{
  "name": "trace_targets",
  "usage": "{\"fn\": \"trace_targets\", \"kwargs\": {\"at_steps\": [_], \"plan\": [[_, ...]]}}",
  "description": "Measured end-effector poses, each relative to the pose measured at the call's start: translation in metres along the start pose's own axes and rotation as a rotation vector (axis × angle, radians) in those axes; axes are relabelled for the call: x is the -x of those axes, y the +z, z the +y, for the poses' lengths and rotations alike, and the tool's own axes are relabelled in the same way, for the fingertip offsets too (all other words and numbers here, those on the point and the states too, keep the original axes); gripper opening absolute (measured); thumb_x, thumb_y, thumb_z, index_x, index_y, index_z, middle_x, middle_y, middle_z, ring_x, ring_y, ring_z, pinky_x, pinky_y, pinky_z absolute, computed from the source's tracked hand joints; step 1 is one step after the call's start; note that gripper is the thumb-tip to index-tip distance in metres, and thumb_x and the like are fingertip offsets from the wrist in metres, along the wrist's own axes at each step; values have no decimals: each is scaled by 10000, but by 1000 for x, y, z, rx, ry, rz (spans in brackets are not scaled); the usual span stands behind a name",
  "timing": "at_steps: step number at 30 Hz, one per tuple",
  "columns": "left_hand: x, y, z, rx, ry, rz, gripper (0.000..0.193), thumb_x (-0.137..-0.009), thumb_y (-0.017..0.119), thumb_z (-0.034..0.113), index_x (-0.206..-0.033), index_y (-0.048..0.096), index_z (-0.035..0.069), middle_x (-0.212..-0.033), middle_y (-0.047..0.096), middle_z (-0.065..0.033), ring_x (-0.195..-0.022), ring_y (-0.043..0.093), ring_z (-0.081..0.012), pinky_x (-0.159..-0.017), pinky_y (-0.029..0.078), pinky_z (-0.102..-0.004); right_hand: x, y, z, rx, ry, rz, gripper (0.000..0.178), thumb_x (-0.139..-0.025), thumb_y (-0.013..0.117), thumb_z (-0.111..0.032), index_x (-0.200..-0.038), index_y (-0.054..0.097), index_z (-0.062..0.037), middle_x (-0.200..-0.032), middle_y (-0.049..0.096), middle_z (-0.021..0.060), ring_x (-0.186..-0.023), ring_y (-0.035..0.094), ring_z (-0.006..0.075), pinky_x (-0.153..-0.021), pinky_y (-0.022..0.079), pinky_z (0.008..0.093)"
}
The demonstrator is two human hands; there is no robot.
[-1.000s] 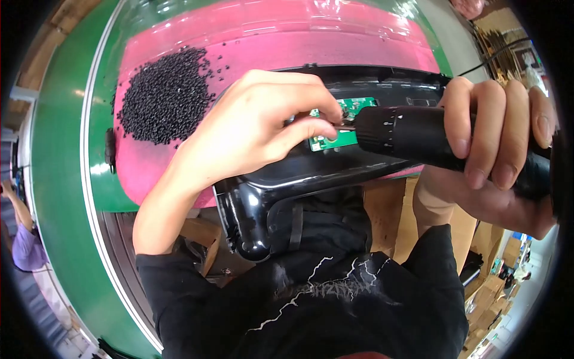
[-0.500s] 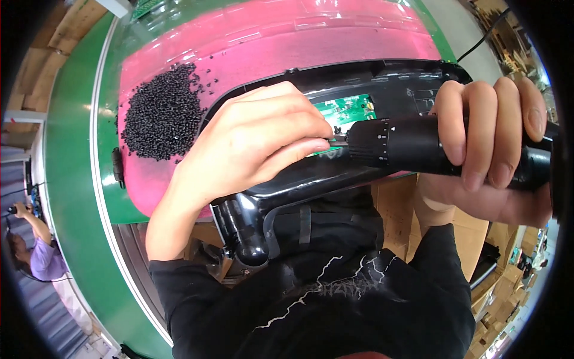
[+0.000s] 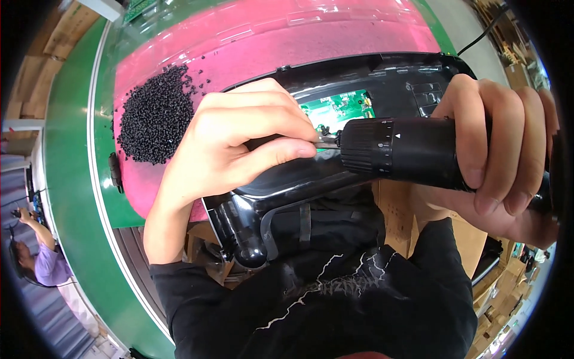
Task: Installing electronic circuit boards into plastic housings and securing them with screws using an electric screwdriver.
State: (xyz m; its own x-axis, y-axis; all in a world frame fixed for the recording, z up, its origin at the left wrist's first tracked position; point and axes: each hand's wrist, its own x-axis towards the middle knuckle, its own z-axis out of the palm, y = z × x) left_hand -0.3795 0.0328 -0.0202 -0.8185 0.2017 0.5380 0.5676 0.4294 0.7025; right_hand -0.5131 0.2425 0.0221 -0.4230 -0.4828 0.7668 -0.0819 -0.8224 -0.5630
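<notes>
My right hand [image 3: 496, 143] is wrapped round a black electric screwdriver [image 3: 421, 149], held level and pointing left. A short metal bit [image 3: 327, 142] sticks out of its ribbed collar. At the bit's tip, the thumb and forefinger of my left hand [image 3: 245, 131] are pinched together; what lies between them is hidden. A few tiny dark pieces [image 3: 326, 129] show just above the bit. Beneath both hands lies a large glossy black plastic housing [image 3: 299, 173], with a green circuit board [image 3: 353, 105] inside it, partly covered by my left hand and the screwdriver.
A heap of small black screws [image 3: 152, 116] lies on the pink mat [image 3: 251, 57], left of the housing. A small black cylindrical piece [image 3: 115, 172] sits at the mat's left edge on the green table [image 3: 72, 161]. Far left, another person [image 3: 45, 260] wears purple.
My left hand and the screwdriver's tip have shifted slightly left together. My right hand has moved a little right and down along the screwdriver, and more of the housing's right part shows.
</notes>
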Motion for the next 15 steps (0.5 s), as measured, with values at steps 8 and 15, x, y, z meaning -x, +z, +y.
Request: {"fn": "trace_targets", "kwargs": {"at_steps": [8,15], "plan": [[4,-6,-9,-172,-4,178,1139,-666,483,922,-1295,495,-27,-1263,573,-177,-1209,507,-260,-1017,334,-375,-4,-15,-11,53,106,-138,587,-758,737,-491,-1055,502,-42,-732,565,-34,-575,526,95,-616,429,260],[17,-17,-13,164,-8,514,354,-840,548,298,-1045,354,85,-1177,433,-147,-1029,381,-181,-1012,259,-343,8,-18,-3,274,247,69,544,-858,539,-527,-1045,527,-17,-658,521,-7,-506,455,89,-554,379,265]]}}
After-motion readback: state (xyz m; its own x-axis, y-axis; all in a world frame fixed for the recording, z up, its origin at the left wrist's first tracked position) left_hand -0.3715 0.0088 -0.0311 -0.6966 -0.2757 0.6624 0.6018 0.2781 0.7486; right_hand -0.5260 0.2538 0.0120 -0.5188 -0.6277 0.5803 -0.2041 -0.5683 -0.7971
